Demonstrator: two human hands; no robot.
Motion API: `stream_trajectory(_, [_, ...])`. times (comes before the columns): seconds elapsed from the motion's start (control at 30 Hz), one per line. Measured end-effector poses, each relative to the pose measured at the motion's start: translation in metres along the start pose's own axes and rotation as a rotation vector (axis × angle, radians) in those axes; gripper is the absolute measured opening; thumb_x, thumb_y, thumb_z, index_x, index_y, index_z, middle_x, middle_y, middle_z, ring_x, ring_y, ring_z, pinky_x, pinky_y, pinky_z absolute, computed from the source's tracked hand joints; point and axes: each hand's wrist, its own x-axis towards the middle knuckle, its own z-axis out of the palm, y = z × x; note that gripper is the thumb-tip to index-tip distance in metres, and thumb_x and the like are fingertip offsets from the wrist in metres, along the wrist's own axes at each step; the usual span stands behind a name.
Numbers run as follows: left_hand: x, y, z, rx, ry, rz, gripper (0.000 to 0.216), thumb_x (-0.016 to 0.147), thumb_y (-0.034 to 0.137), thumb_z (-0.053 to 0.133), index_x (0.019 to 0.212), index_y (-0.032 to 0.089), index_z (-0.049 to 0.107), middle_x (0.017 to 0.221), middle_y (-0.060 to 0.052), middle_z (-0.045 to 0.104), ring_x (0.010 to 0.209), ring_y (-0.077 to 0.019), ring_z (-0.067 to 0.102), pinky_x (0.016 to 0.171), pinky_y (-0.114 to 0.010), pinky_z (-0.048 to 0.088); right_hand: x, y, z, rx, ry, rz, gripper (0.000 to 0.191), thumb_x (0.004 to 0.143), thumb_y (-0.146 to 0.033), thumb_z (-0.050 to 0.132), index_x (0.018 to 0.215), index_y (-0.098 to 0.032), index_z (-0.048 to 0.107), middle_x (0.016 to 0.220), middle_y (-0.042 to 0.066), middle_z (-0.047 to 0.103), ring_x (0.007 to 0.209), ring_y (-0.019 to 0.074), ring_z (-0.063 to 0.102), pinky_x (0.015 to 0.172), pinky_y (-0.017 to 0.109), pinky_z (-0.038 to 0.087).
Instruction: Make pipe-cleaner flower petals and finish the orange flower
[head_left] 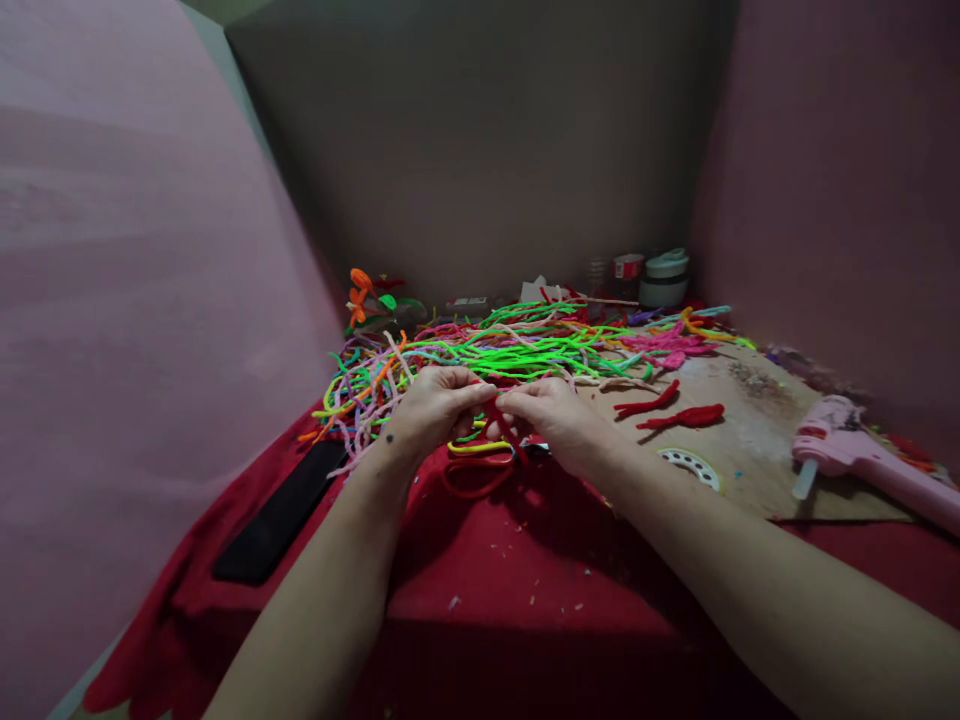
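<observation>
My left hand (448,398) and my right hand (541,412) meet above the middle of the table, fingertips pinched close together. Between them is a red pipe cleaner (513,428), part of it hanging below the fingers; its upper part is mostly covered. Under the hands lie scissors (480,476) with red and yellow handles on the red cloth. Just beyond the fingers spreads a tangled pile of pipe cleaners (517,352), mostly bright green with pink, orange and white. Right of my right hand, bent red pipe cleaner pieces (682,417) rest on a board.
A pink hot glue gun (832,440) and a white disc with holes (690,465) lie at the right, on the board (750,485). A black phone-like slab (281,515) lies left on the red cloth (517,570). Orange pipe-cleaner flowers (358,297) and a lidded container (664,280) stand behind.
</observation>
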Motion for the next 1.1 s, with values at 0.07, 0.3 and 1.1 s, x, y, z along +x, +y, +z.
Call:
stream_trajectory(0.07, [0.000,0.000,-0.002,-0.021,-0.017,0.011,0.026,0.067,0.036,0.064,0.060,0.014,0.052,0.038,0.005,0.046,0.030,-0.0036,0.035,0.032,-0.016,0.020,-0.001,0.001,-0.002,0.053,-0.020,-0.011,0.018,0.065,-0.020,0.051,0.054,-0.012,0.064,0.052,0.003,0.059,0.046,0.0086,0.042,0.048,0.023,0.032])
stream_trajectory(0.3, [-0.003,0.007,0.003,0.006,0.006,-0.014,0.025,0.064,0.034,0.067,0.059,0.013,0.054,0.035,0.005,0.045,0.029,-0.0034,0.034,0.031,-0.016,0.021,0.000,0.005,0.000,-0.008,0.024,-0.011,0.017,0.063,-0.019,0.055,0.048,-0.013,0.062,0.043,0.000,0.053,0.044,0.0078,0.040,0.048,0.023,0.031])
stream_trajectory(1.1, [-0.004,-0.001,0.021,0.360,0.269,0.216,0.021,0.069,0.033,0.058,0.058,0.015,0.058,0.039,0.006,0.044,0.038,-0.0059,0.036,0.039,-0.019,0.026,0.001,0.004,0.002,0.116,0.080,0.170,0.019,0.064,-0.012,0.052,0.045,-0.014,0.051,0.038,-0.001,0.051,0.027,0.0058,0.036,0.031,0.021,0.024])
